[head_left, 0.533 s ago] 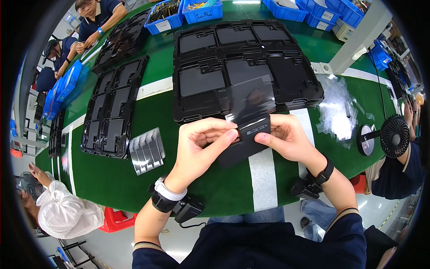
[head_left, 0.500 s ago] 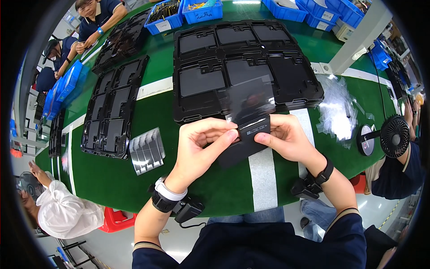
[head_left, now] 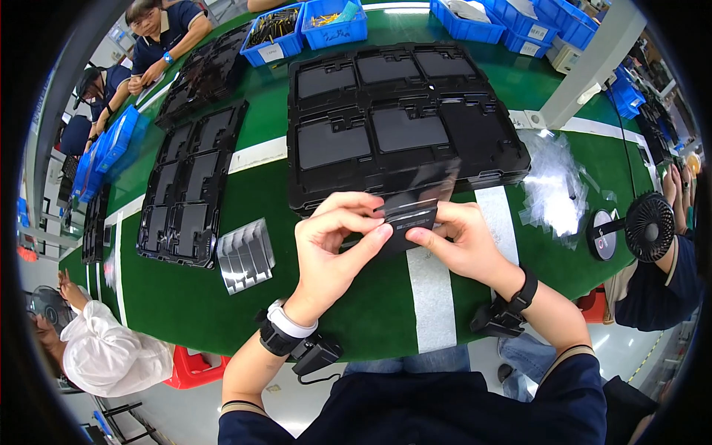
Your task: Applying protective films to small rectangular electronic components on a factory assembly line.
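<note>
A thin black panel (head_left: pixel 404 228) with small pale print is held up over the near side of the table, tilted. My right hand (head_left: pixel 466 241) grips its right side, thumb on the printed face. My left hand (head_left: pixel 337 241) is closed in a pinch at its left edge, thumb against forefinger. From the panel's upper edge a clear glossy film (head_left: pixel 439 178) stands up, blurred. Just beyond my hands lies a stack of black moulded trays (head_left: pixel 326 182); dark flat pieces sit in most of the top tray's pockets.
Left of my hands lies a striped clear sheet stack (head_left: pixel 246 256). Another black tray (head_left: pixel 185 193) is farther left. Loose clear films (head_left: pixel 552 189) pile up at right, beside a small black fan (head_left: pixel 653 226). A metal post (head_left: pixel 589 70) and blue bins (head_left: pixel 334 30) stand behind. Other people sit around the table.
The panel has tipped and now shows its face more narrowly, and the film on it has swung flatter. My left fingers have shifted slightly along the edge. The whole view has moved a little.
</note>
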The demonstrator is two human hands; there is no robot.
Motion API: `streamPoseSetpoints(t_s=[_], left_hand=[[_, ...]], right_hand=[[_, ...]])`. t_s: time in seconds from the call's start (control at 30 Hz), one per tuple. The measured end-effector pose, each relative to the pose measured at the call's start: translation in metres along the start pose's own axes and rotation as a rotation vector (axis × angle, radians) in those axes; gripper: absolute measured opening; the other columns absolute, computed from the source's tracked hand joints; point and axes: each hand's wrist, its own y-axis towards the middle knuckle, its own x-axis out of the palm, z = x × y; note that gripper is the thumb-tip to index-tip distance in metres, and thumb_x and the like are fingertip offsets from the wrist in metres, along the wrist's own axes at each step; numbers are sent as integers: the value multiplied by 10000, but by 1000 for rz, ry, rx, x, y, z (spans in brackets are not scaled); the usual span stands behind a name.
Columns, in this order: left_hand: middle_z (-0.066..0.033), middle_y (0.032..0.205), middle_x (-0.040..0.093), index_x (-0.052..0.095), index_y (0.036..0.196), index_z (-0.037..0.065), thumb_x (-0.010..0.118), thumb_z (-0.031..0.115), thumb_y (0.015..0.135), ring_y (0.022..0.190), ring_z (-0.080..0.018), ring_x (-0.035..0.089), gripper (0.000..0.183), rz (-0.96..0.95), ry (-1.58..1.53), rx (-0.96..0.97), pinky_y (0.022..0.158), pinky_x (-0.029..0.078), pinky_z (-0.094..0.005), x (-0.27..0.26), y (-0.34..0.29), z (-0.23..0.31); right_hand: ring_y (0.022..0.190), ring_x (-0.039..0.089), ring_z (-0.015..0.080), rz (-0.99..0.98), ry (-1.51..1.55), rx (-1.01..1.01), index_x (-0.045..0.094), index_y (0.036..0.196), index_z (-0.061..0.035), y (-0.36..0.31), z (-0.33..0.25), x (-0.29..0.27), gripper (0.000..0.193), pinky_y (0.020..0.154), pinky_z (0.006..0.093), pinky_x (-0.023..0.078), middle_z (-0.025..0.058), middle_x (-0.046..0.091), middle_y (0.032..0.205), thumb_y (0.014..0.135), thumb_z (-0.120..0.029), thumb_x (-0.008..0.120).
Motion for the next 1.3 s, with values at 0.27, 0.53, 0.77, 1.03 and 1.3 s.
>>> streamPoseSetpoints(t_s=[0.27, 0.53, 0.77, 1.03, 1.3], left_hand=[[-129, 1037, 611, 676, 850, 4, 709, -33, 703, 957, -176, 586, 155, -58, 215, 108, 837, 466, -291, 0, 3, -3], [-107, 948, 646, 660, 927, -19, 677, 0, 769, 824, -137, 633, 160, -118, 18, -215, 778, 512, -247, -9, 7, 6], [-16, 757, 572, 564, 728, -5, 657, -13, 760, 663, -47, 557, 99, -108, 170, -109, 613, 461, -175, -7, 2, 1], [-101, 967, 611, 605, 950, -31, 649, 48, 800, 827, -130, 586, 175, -154, 290, 13, 770, 459, -247, -2, 10, -1], [-59, 834, 640, 630, 880, -37, 658, 37, 791, 761, -85, 574, 119, -29, 349, -75, 700, 458, -218, -5, 0, 7]], right_hand=[[751, 642, 133, 20, -132, -25, 636, 969, 13, 0, 2, -1, 177, 614, 253, 551, 111, 657, 822, 810, -64, 642], [793, 617, 103, -117, 45, 65, 639, 998, 8, 1, 11, -11, 205, 702, 261, 527, 77, 660, 876, 816, -86, 644], [814, 603, 91, -188, 40, 96, 619, 1012, 29, 3, 10, -8, 241, 676, 249, 540, 83, 667, 879, 810, -98, 654], [827, 583, 87, 41, 265, 22, 621, 1038, 20, 3, 16, -5, 245, 677, 242, 506, 55, 652, 910, 828, -105, 642], [581, 405, 10, 241, 104, 0, 500, 811, -23, 3, 7, -8, 163, 514, 194, 355, -41, 463, 637, 914, -149, 505]])
